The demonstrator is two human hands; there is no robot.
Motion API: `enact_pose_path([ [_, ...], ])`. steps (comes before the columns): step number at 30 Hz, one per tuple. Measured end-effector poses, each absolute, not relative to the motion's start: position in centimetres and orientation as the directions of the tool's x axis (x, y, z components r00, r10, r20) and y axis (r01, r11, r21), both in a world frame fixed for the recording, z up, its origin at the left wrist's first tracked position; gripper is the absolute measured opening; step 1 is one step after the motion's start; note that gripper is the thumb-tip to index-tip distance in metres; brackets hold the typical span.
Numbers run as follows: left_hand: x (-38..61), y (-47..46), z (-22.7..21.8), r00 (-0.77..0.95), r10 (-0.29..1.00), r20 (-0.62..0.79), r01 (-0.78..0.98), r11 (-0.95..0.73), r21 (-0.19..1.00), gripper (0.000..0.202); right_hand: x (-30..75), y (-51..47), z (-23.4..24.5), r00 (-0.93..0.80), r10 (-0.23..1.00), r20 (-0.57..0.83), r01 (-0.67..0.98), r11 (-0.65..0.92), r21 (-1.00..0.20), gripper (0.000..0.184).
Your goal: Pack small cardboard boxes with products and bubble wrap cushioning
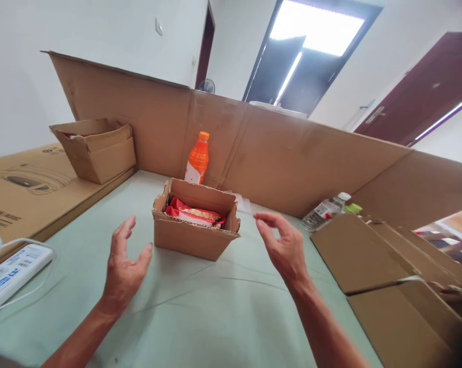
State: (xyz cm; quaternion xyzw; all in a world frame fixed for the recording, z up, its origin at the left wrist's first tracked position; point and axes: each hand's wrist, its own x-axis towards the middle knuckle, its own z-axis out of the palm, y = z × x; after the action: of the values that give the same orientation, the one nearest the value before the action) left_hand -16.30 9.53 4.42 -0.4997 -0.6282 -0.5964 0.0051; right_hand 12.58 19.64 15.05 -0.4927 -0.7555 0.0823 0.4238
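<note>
In the head view, a small open-topped cardboard box stands on the pale green table, its rim roughly cut. Inside lie red and white snack packets; how many is hard to tell. To the left of the box, my left hand is held with thumb and fingers apart, touching nothing. My right hand hovers on the box's right side, fingers curved with a gap between thumb and forefinger, also holding nothing. Just behind the box stands an upright orange bottle, its base hidden by the box.
Another cardboard box sits on a large flat carton at left. A white power strip with a cable lies at the left edge. Tilted clear bottle and cardboard boxes occupy the right. A cardboard wall runs behind.
</note>
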Motion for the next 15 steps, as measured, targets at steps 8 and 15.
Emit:
enact_pose_path([
  [8,-16.3,12.2,3.2,-0.488,0.845,0.219,0.176,-0.15,0.973,0.069,10.0,19.1,5.6,-0.266,0.944,0.198,0.521,0.313,-0.794,0.06],
  [15,-9.8,12.8,2.8,-0.306,0.925,0.227,0.084,-0.211,0.974,0.054,15.8,15.2,5.7,-0.047,0.947,0.317,0.657,0.269,-0.704,0.03],
])
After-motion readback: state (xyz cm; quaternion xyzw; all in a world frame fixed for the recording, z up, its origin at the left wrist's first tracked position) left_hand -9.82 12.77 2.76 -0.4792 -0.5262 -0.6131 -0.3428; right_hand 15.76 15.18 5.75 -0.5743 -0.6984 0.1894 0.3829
